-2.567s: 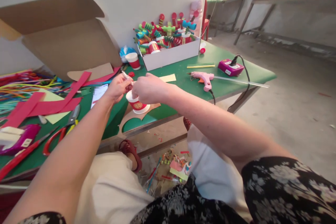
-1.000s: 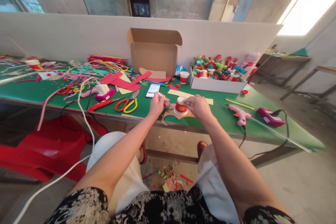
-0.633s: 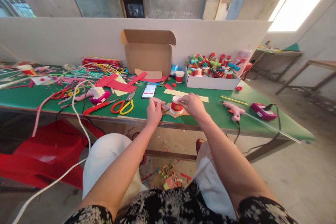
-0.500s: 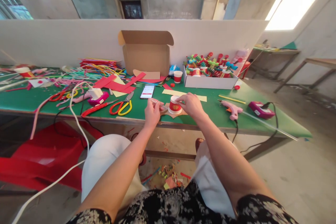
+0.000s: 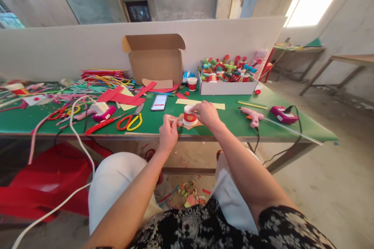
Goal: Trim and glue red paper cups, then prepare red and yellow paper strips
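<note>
A small red and white paper cup [image 5: 189, 117] stands upside down on a brown card cut-out [image 5: 195, 123] near the front edge of the green table [image 5: 228, 122]. My right hand [image 5: 206, 113] is closed on the cup's top and right side. My left hand [image 5: 168, 132] is just left of the cup, its fingers pinched on a thin pale stick [image 5: 173, 120] that points toward the cup.
Scissors [image 5: 129, 121], a phone [image 5: 159, 102] and red paper strips [image 5: 124, 94] lie to the left. A pink glue gun [image 5: 250, 114] and a purple power strip [image 5: 283, 114] lie to the right. An open cardboard box [image 5: 154, 60] and a white box of finished toys [image 5: 226, 78] stand at the back.
The view pulled back and rose from a close look at the hands. My left hand drew back slightly toward the table's front edge; my right hand stayed on the cup.
</note>
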Available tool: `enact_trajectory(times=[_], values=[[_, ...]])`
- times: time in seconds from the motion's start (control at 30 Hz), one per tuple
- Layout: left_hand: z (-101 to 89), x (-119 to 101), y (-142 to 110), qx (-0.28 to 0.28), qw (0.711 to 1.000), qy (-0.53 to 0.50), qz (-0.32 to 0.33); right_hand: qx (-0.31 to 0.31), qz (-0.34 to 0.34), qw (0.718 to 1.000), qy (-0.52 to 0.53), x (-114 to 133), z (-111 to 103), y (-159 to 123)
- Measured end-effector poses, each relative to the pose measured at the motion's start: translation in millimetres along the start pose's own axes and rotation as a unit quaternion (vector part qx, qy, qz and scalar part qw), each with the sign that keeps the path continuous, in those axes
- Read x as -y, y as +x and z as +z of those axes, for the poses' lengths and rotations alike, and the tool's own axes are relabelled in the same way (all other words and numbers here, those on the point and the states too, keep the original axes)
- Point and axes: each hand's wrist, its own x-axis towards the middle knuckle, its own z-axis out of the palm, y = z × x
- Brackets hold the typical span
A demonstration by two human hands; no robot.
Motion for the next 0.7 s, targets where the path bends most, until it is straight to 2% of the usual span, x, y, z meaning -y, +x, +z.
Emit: enact_trajectory(times=[0.7], values=[[10.9,-9,-22,0.014,0.997,0.056,0.051,-0.008,-0.004,1.000,0.007,0,1,0]])
